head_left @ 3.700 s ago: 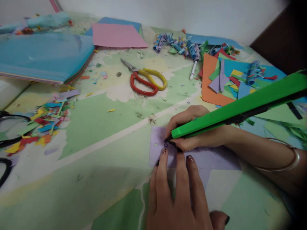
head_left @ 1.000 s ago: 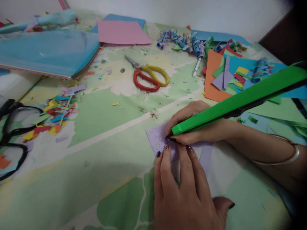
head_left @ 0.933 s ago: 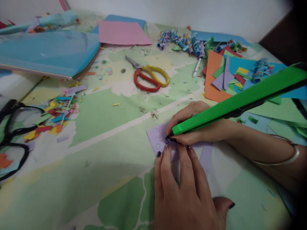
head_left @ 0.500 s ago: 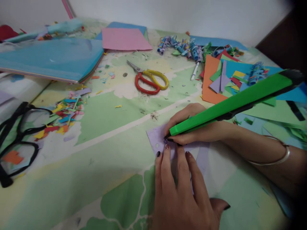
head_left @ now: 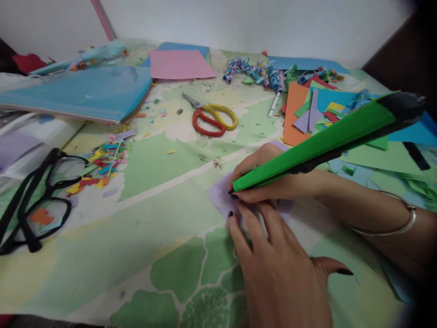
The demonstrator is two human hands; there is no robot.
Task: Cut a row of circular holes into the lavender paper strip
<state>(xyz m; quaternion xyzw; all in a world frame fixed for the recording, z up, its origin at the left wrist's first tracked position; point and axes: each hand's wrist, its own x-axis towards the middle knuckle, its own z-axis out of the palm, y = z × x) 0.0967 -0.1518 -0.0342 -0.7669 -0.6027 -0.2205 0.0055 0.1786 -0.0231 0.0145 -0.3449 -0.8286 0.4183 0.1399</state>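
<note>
My right hand (head_left: 266, 177) grips a long green pen-like tool (head_left: 317, 141) with a dark, wrapped-looking far end; its exact kind cannot be made out. The fingers are closed low on it, and its tip is hidden behind them. Under both hands lies a piece of purple paper (head_left: 218, 196), slightly blurred, mostly covered. My left hand (head_left: 276, 255) lies palm down with fingers stretched out, fingertips on the paper beside the right hand, thumb out to the right.
Scissors (head_left: 209, 119) with red and yellow handles lie ahead. Black glasses (head_left: 44, 200) and paper scraps (head_left: 102, 164) are at left, below a blue folder-like stack (head_left: 82, 91). Pink paper (head_left: 180, 64) lies at the back; orange paper (head_left: 292, 109) and a white pen (head_left: 274, 105) are at right.
My left hand has slid to the right and turned, its fingers now close against the right hand. The purple paper has shifted under the hands. The whole view has moved slightly.
</note>
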